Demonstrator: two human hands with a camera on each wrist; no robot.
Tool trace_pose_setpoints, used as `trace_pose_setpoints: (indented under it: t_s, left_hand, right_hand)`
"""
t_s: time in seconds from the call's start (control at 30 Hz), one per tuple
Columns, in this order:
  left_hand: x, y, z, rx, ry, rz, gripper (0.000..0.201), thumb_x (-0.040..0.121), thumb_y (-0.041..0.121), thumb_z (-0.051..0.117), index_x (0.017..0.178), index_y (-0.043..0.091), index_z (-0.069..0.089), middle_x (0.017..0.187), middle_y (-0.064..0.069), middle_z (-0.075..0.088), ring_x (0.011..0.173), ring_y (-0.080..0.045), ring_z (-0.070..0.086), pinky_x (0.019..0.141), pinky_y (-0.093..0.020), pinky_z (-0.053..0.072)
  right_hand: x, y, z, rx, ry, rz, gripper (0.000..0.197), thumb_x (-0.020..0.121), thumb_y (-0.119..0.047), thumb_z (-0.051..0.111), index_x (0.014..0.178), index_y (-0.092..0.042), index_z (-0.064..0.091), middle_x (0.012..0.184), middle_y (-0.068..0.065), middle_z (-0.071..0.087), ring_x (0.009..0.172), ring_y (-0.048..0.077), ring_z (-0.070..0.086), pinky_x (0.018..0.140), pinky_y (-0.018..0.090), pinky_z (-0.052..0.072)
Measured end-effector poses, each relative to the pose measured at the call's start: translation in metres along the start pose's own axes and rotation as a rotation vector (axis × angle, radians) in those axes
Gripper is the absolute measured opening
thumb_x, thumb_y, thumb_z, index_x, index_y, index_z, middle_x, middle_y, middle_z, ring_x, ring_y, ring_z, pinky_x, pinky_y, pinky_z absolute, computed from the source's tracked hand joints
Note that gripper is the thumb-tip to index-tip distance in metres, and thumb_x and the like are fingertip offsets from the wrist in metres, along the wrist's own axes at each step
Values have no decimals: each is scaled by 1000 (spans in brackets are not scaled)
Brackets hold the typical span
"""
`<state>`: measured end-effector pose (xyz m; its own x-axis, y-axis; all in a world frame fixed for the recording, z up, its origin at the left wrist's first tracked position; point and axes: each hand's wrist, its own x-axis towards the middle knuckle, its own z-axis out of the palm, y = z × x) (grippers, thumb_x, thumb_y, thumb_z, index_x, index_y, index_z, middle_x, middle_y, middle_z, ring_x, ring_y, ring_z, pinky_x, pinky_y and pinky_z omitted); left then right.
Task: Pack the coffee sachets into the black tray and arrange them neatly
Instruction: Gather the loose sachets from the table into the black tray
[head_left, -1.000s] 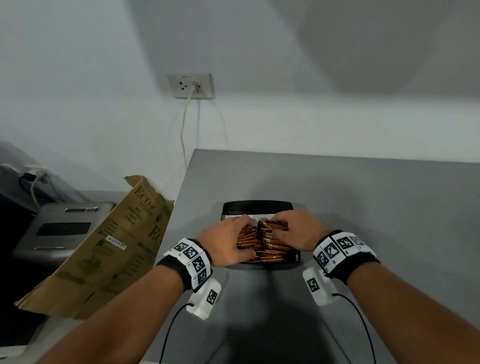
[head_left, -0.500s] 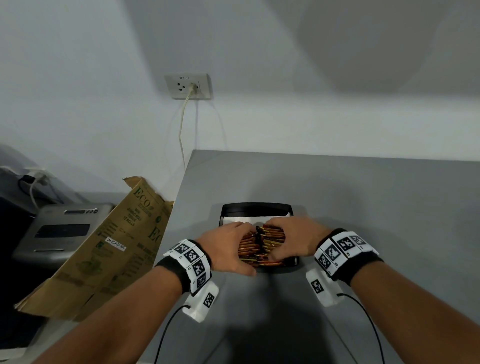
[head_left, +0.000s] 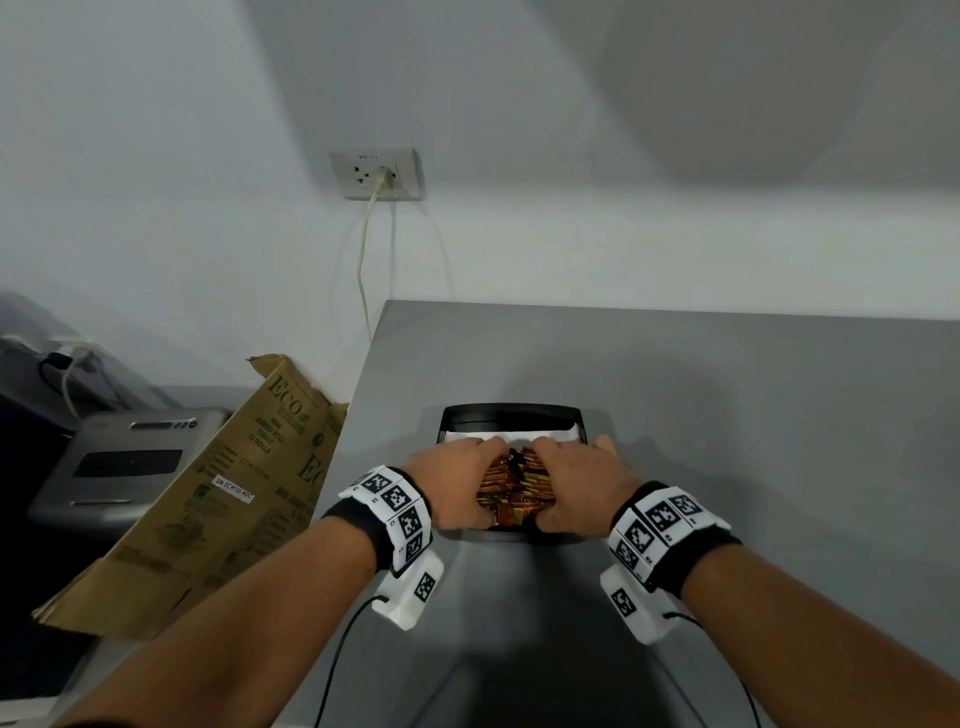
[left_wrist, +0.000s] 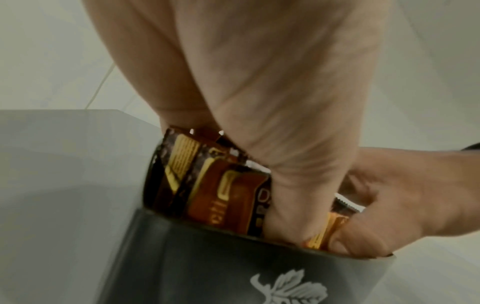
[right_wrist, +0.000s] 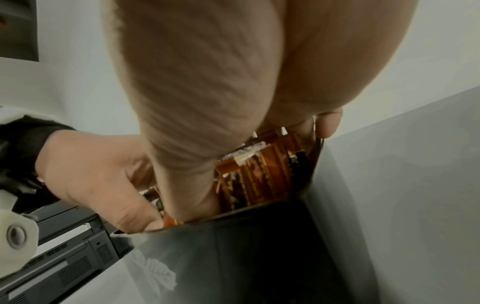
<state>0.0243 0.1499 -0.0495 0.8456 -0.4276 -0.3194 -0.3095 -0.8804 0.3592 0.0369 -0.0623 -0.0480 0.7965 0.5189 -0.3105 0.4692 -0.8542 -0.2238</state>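
The black tray (head_left: 511, 413) sits on the grey table (head_left: 753, 426) in front of me. Brown and orange coffee sachets (head_left: 514, 491) stand packed on edge in its near half. My left hand (head_left: 460, 486) grips the left side of the bundle, and my right hand (head_left: 574, 488) grips the right side. Both sets of fingers curl over the far ends, nearly meeting at the middle. In the left wrist view my thumb presses the sachets (left_wrist: 223, 191) just inside the tray's near wall (left_wrist: 233, 259). The right wrist view shows the sachets (right_wrist: 259, 174) against the tray's right wall (right_wrist: 246, 257).
White paper (head_left: 511, 435) lines the tray's far part. A folded cardboard box (head_left: 208, 493) leans against the table's left edge, with a grey machine (head_left: 119, 467) behind it. A wall socket (head_left: 376, 174) with a hanging cable is beyond the table.
Both hands have drawn closer together over the tray, squeezing the sachets into a narrower bundle. The fingertips now almost touch at the far end.
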Motion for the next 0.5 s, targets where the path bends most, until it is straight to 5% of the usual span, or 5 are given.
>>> trace_pose_setpoints:
  t_s: [0.3,0.5]
  left_hand:
    - [-2,4,-10,48,125,47,65,70,46,73,125,25,46,112,3,64,96,-20,63,78,-37,56]
    - [-6,4,-4,23,107,24,74,70,52,74,130,28,38,116,3,63,100,-18,63,83,-36,56]
  right_hand:
    - [4,5,-6,35,116,-14,70,67,-60,67,125,-32,40,110,-10,61,100,18,58,92,39,34]
    - [0,5,4,49,101,-10,77,72,-62,69,135,-32,37,127,-7,58,116,18,54,97,38,31]
